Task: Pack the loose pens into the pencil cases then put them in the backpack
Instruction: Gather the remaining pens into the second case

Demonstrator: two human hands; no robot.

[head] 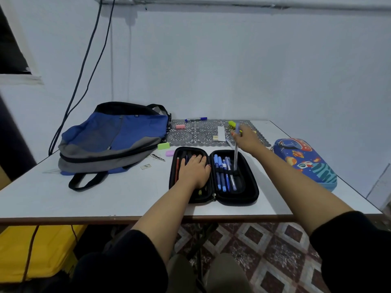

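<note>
A black pencil case (249,193) lies open on the white table (105,197). My left hand (194,170) rests flat on its left half, over a red pencil and dark pens. Several blue pens (222,172) sit under the elastic in the right half. My right hand (246,140) pinches a clear pen (236,155) held nearly upright, its lower tip down in the right half. A blue and grey backpack (110,140) lies at the left. A blue space-print pencil case (306,161) lies shut at the right.
On a grey lace mat (190,136) at the back lie a pink eraser (180,126), a yellow highlighter (232,123), a white strip and a small eraser. A blue marker (195,119) lies behind it. Green (163,145) and purple (170,153) erasers sit near the backpack.
</note>
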